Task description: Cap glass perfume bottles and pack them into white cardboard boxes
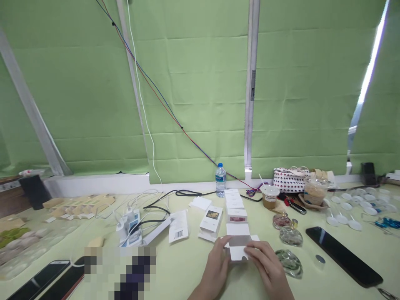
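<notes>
Carton (pixel 239 253), white and flap-open, sits at the frame's lower centre between the left hand (pixel 217 259) and right hand (pixel 266 261), both equally near, each grip narrow on its own side, long axis unclear, below the white box row (pixel 235 203).

And we've got a bottle (pixel 220 183) upright by the blinds (pixel 200 96), a drink (pixel 269 201) to its right, a bag (pixel 289 181) just beyond, cables (pixel 189 193) left of the bottle!
</notes>
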Motion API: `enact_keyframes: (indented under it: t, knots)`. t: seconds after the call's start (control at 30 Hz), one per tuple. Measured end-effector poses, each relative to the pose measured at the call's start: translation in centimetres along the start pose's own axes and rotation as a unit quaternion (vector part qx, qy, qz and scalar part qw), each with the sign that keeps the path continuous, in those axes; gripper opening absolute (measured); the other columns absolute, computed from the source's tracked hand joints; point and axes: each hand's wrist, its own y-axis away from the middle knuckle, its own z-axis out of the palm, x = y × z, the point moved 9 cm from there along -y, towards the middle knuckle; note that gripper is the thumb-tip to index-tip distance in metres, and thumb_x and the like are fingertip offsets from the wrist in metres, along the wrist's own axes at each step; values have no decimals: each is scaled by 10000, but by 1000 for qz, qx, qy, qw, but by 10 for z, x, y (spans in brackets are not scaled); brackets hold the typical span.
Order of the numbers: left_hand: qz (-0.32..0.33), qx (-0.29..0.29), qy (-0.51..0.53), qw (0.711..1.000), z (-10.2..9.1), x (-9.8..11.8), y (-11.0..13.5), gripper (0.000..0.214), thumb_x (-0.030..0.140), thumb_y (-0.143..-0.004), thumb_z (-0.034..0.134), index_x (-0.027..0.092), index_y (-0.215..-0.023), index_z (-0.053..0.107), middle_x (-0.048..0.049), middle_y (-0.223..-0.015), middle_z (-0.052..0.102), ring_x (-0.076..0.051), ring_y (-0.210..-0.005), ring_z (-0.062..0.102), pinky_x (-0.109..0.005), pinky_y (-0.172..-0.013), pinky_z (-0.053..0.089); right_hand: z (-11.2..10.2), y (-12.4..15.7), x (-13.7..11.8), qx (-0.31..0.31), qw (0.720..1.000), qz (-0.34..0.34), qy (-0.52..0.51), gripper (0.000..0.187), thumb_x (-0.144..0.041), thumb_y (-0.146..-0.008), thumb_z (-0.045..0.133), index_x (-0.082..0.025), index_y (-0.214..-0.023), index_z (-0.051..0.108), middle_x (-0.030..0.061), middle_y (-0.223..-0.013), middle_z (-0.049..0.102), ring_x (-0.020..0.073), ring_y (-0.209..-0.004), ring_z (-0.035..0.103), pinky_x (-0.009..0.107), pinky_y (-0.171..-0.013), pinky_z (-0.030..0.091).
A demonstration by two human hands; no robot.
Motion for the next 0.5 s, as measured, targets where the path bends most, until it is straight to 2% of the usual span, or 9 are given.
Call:
enact_keyframes:
  t: [0.07,0.13,0.2,0.3,0.37,0.43,0.5]
  knots:
    - [73,34,-54,995,-10,8,4,551,67,-875,464,333,-1357,450,-68,-1232,643,-258,-1122,599,-454,-944,493,2,2,3,8,1000,8,5,318,-179,-940,476,-294,-1197,624,106,-1130,631,245,-1023,614,363,-809,543]
    - [126,41,-86,988,-15,12,10,498,97,-877,517,354,-1303,528,-64,-1155,703,-275,-1048,645,-494,-929,490,2,3,3,19,1000,4,10,291,-202,-937,484,-299,-1161,641,113,-1135,632,264,-1014,606,392,-794,541]
    - [161,9,-104,981,-13,13,17,452,108,-860,572,372,-1225,604,-56,-1118,734,-291,-1010,675,-516,-928,487,0,4,5,33,999,10,1,254,-218,-937,475,-290,-1085,668,114,-1084,652,276,-990,610,414,-789,539]
    - [229,-68,-165,957,1,24,28,512,107,-853,581,366,-1293,543,-75,-1181,697,-316,-1045,677,-512,-903,513,-2,5,13,37,995,64,-62,256,-273,-916,482,-264,-1088,671,125,-1116,652,291,-1049,620,404,-820,547]
    - [248,-112,-194,943,10,30,34,545,104,-869,551,368,-1342,485,-87,-1216,668,-321,-1072,668,-514,-896,521,1,6,22,29,983,137,-118,250,-341,-845,567,-262,-1054,678,112,-1053,680,309,-1008,650,385,-766,569]
    - [236,-143,-186,943,15,31,35,534,107,-882,536,386,-1335,487,-91,-1205,670,-325,-1072,668,-524,-895,522,5,8,30,28,967,204,-149,232,-387,-764,638,-268,-958,684,80,-859,703,315,-832,687,380,-628,578]
    - [210,-165,-157,951,20,29,34,494,128,-890,535,398,-1303,521,-90,-1188,680,-328,-1069,669,-544,-911,508,7,10,35,38,957,244,-150,195,-422,-735,649,-265,-850,662,42,-667,664,291,-631,665,367,-492,545]
